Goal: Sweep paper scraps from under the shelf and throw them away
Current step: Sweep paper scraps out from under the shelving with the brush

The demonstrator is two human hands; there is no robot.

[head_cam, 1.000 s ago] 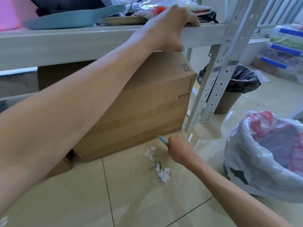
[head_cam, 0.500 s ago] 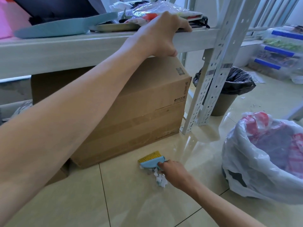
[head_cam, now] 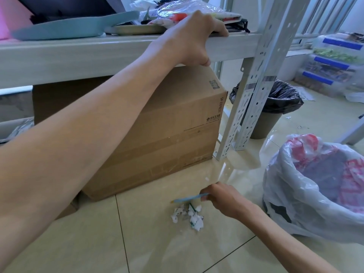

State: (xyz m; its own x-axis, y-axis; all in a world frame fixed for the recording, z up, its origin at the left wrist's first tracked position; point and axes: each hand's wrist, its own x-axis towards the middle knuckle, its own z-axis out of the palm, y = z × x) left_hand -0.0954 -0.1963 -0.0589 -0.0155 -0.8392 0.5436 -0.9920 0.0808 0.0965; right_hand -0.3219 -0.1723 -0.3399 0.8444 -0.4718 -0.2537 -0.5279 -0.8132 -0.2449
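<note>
Swings the blue brush (head_cam: 188, 199) edge-on since half a second ago, yellow bristles no longer in view. Grips its handle in the curled fingers of the right hand (head_cam: 222, 200), low over the floor (head_cam: 98, 243). Leaves the paper scraps (head_cam: 192, 216) heaped on the tiles just on the near side of the brush, in front of the cardboard box (head_cam: 157, 134): white, torn, crumpled bits, one green sliver among them. Clamps the left hand (head_cam: 189, 38) round the shelf (head_cam: 78, 56) edge, fingers on top, thumb underneath.
</note>
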